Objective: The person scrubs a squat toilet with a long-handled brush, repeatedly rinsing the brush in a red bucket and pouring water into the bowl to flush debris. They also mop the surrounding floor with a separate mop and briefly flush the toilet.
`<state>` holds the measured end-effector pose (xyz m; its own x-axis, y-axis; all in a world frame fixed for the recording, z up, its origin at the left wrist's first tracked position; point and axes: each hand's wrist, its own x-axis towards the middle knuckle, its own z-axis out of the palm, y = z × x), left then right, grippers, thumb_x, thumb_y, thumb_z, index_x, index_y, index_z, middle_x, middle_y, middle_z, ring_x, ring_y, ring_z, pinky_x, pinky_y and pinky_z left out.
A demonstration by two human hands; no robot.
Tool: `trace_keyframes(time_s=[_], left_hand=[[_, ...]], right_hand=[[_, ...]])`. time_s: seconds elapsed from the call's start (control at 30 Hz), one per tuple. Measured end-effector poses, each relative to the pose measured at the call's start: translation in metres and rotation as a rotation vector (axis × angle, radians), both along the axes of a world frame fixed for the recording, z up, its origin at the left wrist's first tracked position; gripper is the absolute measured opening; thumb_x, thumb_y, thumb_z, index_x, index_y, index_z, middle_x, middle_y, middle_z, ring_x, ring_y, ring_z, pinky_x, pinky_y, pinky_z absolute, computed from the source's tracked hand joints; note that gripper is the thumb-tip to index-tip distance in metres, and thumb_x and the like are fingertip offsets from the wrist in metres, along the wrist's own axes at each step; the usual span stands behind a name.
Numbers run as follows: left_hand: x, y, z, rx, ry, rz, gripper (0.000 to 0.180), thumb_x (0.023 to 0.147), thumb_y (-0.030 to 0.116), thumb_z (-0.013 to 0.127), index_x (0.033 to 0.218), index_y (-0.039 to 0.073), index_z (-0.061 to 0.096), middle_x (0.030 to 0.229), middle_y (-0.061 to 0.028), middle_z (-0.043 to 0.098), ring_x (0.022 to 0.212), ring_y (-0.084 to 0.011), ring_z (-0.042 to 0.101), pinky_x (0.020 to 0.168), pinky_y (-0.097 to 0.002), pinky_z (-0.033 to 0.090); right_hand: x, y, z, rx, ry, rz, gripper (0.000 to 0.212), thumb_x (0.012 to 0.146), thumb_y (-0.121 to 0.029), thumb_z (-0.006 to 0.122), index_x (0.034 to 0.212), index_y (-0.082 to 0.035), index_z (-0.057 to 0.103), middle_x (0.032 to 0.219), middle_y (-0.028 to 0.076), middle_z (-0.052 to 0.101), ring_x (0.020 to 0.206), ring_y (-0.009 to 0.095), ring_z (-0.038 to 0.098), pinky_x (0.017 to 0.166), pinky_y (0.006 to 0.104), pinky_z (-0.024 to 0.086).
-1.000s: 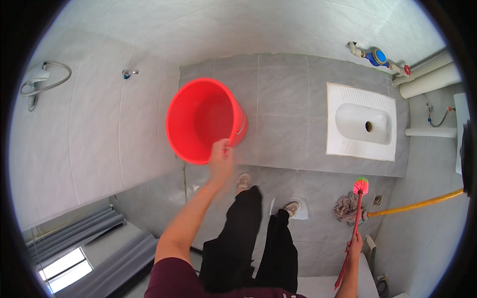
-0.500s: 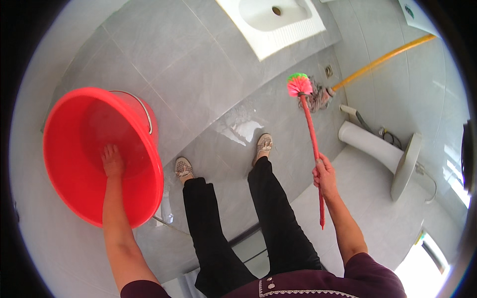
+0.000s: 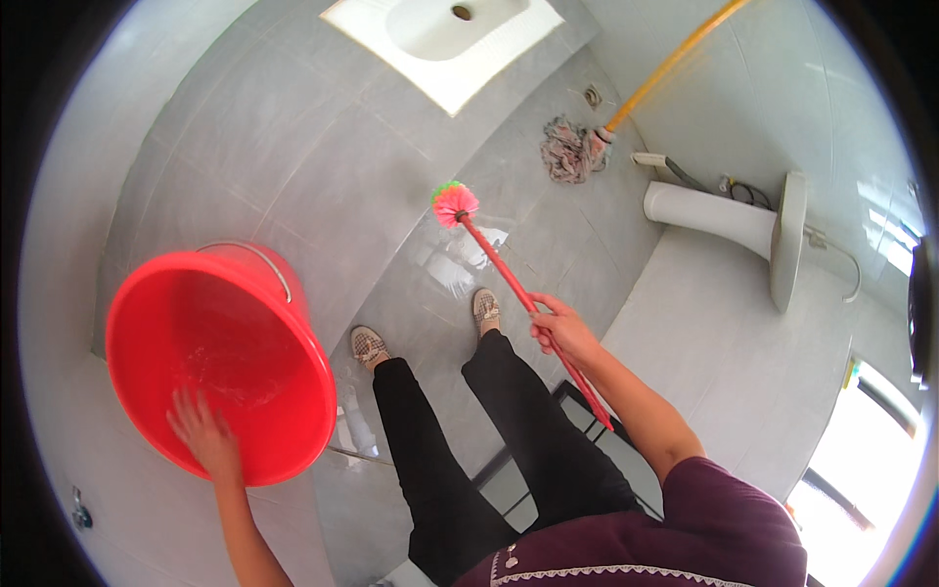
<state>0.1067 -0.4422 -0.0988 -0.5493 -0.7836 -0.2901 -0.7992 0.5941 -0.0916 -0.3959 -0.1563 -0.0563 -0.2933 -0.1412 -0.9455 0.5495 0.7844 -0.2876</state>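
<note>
A big red bucket (image 3: 318, 391) stands at my left with its mouth toward me; rippled water shows inside it. Over its near rim is my left hand (image 3: 205, 435), fingers spread and slightly blurred, holding nothing. Wrapped around the red handle of a toilet brush (image 3: 499, 262) is my right hand (image 3: 565, 331), in front of my right leg. The brush slants up to the left, its round pink and green bristle head (image 3: 454, 203) raised in the air above the wet floor.
A white squat toilet (image 3: 445, 68) is set into the raised grey tiled step at the far side. A mop (image 3: 572, 149) with a yellow pole leans at the far right. Beside it is a white pedestal basin (image 3: 719, 217). Wet patches (image 3: 455, 269) shine near my shoes.
My left hand has come up out of the bucket's inside toward its near rim. The brush has swung left and tilts more, with my right hand still around it. The view has shifted.
</note>
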Motion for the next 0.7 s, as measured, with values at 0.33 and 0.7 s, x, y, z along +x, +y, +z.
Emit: trace_keyframes(time_s=[0.33, 0.7], left_hand=[[0.154, -0.049, -0.020, 0.388, 0.532, 0.998, 0.060, 0.086, 0.022, 0.067, 0.134, -0.002, 0.040, 0.133, -0.0192, 0.048, 0.119, -0.0299, 0.049, 0.099, -0.0368, 0.041], [0.064, -0.005, 0.031, 0.593, 0.854, 1.033, 0.055, 0.083, 0.006, 0.064, 0.133, 0.004, 0.041, 0.123, -0.0132, 0.053, 0.109, -0.0243, 0.056, 0.088, -0.0370, 0.050]], right_hand=[[-0.002, 0.096, -0.041, -0.142, -0.168, -0.345, 0.051, 0.083, 0.003, 0.051, 0.132, 0.002, 0.037, 0.094, 0.015, 0.063, 0.066, 0.013, 0.056, 0.053, 0.0285, 0.050], [0.052, 0.199, -0.046, 0.051, -0.272, -0.502, 0.041, 0.087, -0.007, 0.052, 0.126, -0.005, 0.039, 0.077, 0.011, 0.055, 0.049, 0.010, 0.042, 0.039, 0.0239, 0.032]])
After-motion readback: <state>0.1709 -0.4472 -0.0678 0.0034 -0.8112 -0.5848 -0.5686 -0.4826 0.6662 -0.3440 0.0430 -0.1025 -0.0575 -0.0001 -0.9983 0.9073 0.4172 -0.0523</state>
